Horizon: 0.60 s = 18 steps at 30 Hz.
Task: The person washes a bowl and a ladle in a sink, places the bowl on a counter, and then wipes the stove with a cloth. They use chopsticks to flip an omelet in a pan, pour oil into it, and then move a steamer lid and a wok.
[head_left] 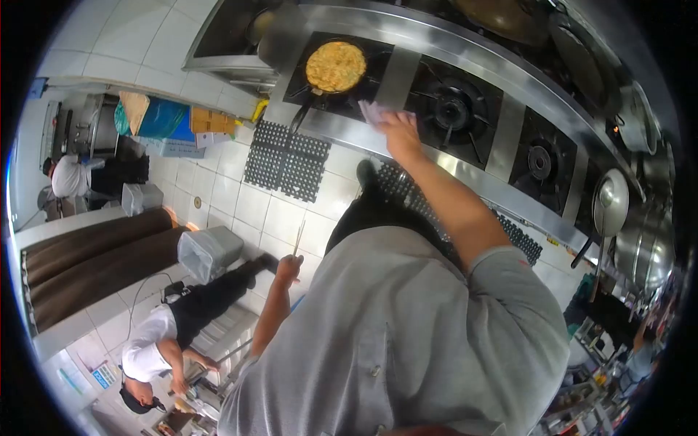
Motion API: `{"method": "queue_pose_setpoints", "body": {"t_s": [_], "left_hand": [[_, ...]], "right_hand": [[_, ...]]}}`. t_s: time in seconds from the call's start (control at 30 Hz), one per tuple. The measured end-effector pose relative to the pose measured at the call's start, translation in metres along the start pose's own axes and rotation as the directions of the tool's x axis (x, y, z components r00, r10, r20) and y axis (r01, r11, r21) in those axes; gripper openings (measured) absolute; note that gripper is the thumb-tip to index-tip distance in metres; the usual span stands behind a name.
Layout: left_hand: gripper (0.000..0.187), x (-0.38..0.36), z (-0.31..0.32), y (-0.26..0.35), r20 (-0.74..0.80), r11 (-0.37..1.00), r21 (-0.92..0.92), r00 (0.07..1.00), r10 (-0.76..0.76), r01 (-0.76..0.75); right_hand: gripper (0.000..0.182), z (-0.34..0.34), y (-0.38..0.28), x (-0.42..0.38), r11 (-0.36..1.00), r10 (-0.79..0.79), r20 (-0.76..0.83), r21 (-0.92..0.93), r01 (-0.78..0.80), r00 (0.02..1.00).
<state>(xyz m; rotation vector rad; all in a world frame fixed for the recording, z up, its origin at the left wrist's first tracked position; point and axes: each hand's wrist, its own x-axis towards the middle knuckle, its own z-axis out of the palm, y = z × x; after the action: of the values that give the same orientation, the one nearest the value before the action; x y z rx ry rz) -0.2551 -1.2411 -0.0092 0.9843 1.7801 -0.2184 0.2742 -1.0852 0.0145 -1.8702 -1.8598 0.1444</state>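
Note:
My right hand [400,134] presses a pale pinkish cloth [374,112] against the steel front edge of the stove [349,134]. Just left of the cloth, a frying pan [318,91] sits on a burner, its dark handle jutting over the edge. A round golden omelette [335,66] fills the pan. Down by my left side, my left hand [289,269] is closed around a pair of thin chopsticks [299,238], tips pointing up toward the stove.
Two more burners [452,111] lie to the right. A ladle [609,203] and steel pots [643,247] stand at the far right. Black rubber mats [287,161] cover part of the tiled floor. Behind on the left are a grey bin [211,253] and a co-worker [156,341].

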Motion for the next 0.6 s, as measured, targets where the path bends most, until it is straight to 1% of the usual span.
{"method": "queue_pose_setpoints", "body": {"t_s": [0.03, 0.1, 0.13, 0.17, 0.23, 0.27, 0.3, 0.33, 0.37, 0.4, 0.43, 0.47, 0.5, 0.53, 0.57, 0.6], "left_hand": [[0.044, -0.007, -0.003, 0.003, -0.004, 0.999, -0.010, 0.999, -0.033, 0.033], [0.042, -0.019, -0.001, 0.005, -0.062, 0.997, -0.066, 0.997, 0.034, -0.038], [0.041, -0.009, 0.003, -0.010, -0.078, 0.994, -0.109, 0.997, -0.019, 0.010], [0.041, -0.012, 0.006, -0.016, -0.076, 0.994, -0.107, 0.997, -0.016, 0.008], [0.042, -0.020, 0.020, -0.023, -0.067, 0.989, -0.114, 0.994, 0.088, -0.095], [0.042, 0.010, 0.026, -0.061, 0.022, 0.963, 0.046, 0.964, 0.266, -0.267], [0.042, 0.017, 0.034, -0.076, 0.021, 0.962, 0.040, 0.963, 0.270, -0.271], [0.042, 0.020, 0.038, -0.082, 0.110, 0.910, 0.177, 0.926, 0.360, -0.375], [0.042, 0.025, 0.042, -0.085, 0.209, 0.825, 0.300, 0.877, 0.432, -0.478], [0.042, -0.003, 0.048, -0.066, 0.069, 0.961, 0.094, 0.965, 0.253, -0.259], [0.042, 0.000, 0.049, -0.070, 0.069, 0.962, 0.089, 0.965, 0.253, -0.259], [0.042, 0.006, 0.050, -0.080, 0.080, 0.898, 0.205, 0.921, 0.381, -0.389], [0.042, 0.009, 0.053, -0.089, 0.104, 0.806, 0.315, 0.862, 0.496, -0.502], [0.042, -0.005, 0.056, -0.080, 0.097, 0.815, 0.307, 0.868, 0.487, -0.491], [0.041, -0.019, 0.055, -0.069, 0.020, 0.919, 0.151, 0.931, 0.364, -0.363], [0.039, -0.035, 0.051, -0.058, -0.035, 0.974, -0.017, 0.974, 0.225, -0.226]], "right_hand": [[0.028, -0.005, 0.001, -0.007, 1.000, 0.010, -0.017, -0.009, -0.011, 1.000], [0.028, -0.014, 0.005, -0.009, 0.997, 0.081, 0.211, -0.036, -0.075, 0.974], [0.023, -0.044, -0.010, 0.005, 0.978, 0.188, 0.394, -0.162, -0.133, 0.899], [0.023, -0.069, -0.021, 0.013, 0.977, 0.192, 0.392, -0.164, -0.137, 0.900], [0.020, -0.098, -0.032, 0.025, 0.970, 0.119, 0.431, -0.244, -0.012, 0.895], [0.020, -0.098, -0.039, 0.028, 0.968, 0.118, 0.429, -0.250, -0.007, 0.896], [0.020, -0.094, -0.049, 0.033, 0.950, 0.120, 0.324, -0.313, -0.014, 0.938], [0.020, -0.090, -0.057, 0.038, 0.928, 0.115, 0.214, -0.371, -0.028, 0.970], [0.020, -0.082, -0.061, 0.038, 0.927, 0.110, 0.210, -0.375, -0.024, 0.971], [0.020, -0.063, -0.061, 0.032, 0.935, 0.080, 0.145, -0.354, -0.023, 0.986], [0.020, -0.039, -0.058, 0.024, 0.943, 0.050, 0.083, -0.332, -0.020, 0.995], [0.019, -0.006, -0.043, 0.008, 0.996, 0.089, 0.066, -0.029, -0.087, 0.994], [0.019, 0.007, -0.036, 0.001, 0.997, 0.079, 0.073, -0.027, -0.078, 0.994], [0.021, 0.016, -0.034, -0.006, 0.984, 0.141, -0.003, 0.108, -0.140, 0.990], [0.024, 0.024, -0.031, -0.011, 0.949, 0.217, -0.065, 0.248, -0.195, 0.974], [0.027, 0.028, -0.027, -0.006, 0.945, 0.231, -0.024, 0.244, -0.219, 0.973]]}}
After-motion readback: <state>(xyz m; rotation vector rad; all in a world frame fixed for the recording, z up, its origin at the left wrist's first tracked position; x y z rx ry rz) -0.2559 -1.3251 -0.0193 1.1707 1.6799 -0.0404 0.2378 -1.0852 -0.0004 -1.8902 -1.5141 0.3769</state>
